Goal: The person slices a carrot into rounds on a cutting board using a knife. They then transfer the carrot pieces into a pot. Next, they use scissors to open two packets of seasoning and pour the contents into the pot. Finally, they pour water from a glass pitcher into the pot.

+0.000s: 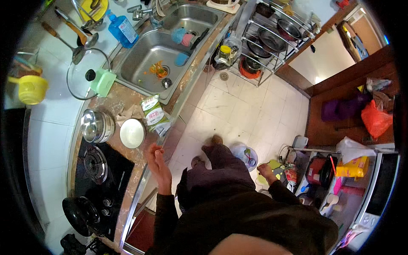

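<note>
My left hand (159, 169) is raised by the counter's edge, fingers stretched upward, holding nothing. Just beyond its fingertips stands a white bowl (132, 133), pale inside. A green and white printed packet (155, 114) lies between that bowl and the counter edge. Left of the bowl is a steel pot (96, 126) with a shiny lid. Over on the right, my right hand (267, 173) hangs with its fingers loosely bent and nothing visible in it. It is nearest to a yellow-green patterned item (275, 169) and a clear plastic water jug (244, 156) on the floor.
A double steel sink (144, 53) with orange scraps is ahead on the left. The black gas hob (121, 170) carries a black pan (76, 216). A metal rack (272, 42) of pans stands beyond the tiled floor (238, 102). Loaded shelves (306, 187) flank my right.
</note>
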